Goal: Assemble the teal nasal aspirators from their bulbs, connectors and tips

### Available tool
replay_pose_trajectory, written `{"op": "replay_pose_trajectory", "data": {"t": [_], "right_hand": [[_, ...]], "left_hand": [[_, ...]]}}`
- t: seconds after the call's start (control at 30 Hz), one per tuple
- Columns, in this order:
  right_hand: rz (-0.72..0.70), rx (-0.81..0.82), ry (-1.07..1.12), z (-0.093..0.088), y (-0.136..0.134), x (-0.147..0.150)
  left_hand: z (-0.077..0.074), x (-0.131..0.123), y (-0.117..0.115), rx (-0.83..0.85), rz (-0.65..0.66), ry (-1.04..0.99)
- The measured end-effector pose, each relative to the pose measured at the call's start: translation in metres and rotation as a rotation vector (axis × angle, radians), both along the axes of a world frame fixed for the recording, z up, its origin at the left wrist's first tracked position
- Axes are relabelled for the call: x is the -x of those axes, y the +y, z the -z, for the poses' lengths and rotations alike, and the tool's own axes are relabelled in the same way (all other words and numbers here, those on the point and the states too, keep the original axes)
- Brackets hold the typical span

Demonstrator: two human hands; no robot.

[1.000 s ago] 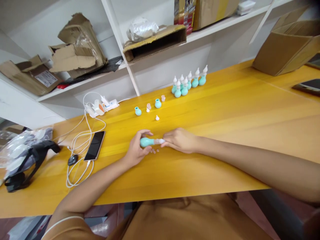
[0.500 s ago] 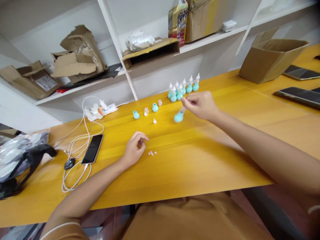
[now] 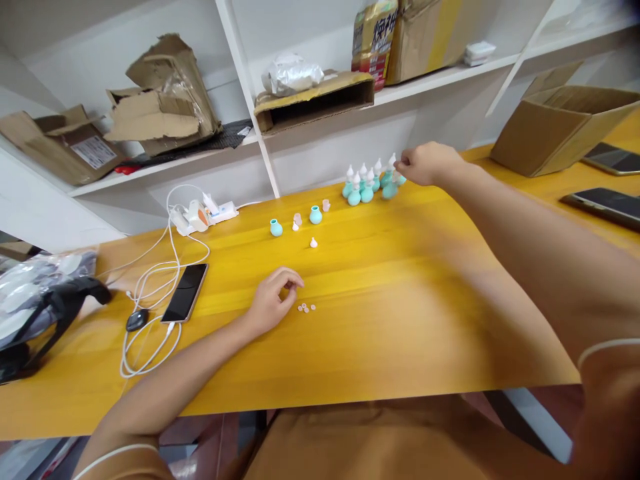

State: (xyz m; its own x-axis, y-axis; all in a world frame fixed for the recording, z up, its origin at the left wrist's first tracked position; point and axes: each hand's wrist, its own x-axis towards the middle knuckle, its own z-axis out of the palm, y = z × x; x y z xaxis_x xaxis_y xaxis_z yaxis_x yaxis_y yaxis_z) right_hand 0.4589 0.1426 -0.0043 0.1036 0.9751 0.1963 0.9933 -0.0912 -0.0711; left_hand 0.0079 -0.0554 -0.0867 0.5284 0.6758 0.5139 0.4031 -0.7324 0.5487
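My right hand [image 3: 429, 164] is at the back of the table, its fingers pinched on the top of a teal bulb aspirator [image 3: 389, 191]. The bulb hangs below the fingertips, slightly blurred, at the right end of a group of teal bulb aspirators [image 3: 354, 196] with white nozzles. My left hand [image 3: 274, 299] rests on the table, loosely curled, thumb and forefinger apart with nothing visible between them. Several small pale rings [image 3: 306, 309] lie beside it. Farther back are two open teal bulbs [image 3: 315, 215], two pinkish collars [image 3: 326, 205] and two white nozzle tips [image 3: 313, 243].
A phone [image 3: 185, 293], white cables and a power strip [image 3: 220, 213] occupy the left side, near a black headset strap [image 3: 65, 313]. An open cardboard box [image 3: 550, 127] and more phones [image 3: 607, 205] are on the right. Shelves with boxes [image 3: 320, 100] rise behind the table.
My right hand has carried the aspirator back and to the right, up to the standing group. My left hand has stayed near the rings. The view has shifted slightly.
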Motion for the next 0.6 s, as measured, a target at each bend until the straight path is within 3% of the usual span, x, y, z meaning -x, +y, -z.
{"op": "replay_pose_trajectory", "data": {"t": [0.3, 0.6], "right_hand": [[-0.051, 0.037, -0.044, -0.002, 0.02, 0.004], [-0.084, -0.007, -0.014, -0.009, 0.019, 0.014]], "left_hand": [[0.002, 0.002, -0.002, 0.015, 0.037, 0.022], [0.0, 0.003, -0.002, 0.062, 0.045, 0.025]]}}
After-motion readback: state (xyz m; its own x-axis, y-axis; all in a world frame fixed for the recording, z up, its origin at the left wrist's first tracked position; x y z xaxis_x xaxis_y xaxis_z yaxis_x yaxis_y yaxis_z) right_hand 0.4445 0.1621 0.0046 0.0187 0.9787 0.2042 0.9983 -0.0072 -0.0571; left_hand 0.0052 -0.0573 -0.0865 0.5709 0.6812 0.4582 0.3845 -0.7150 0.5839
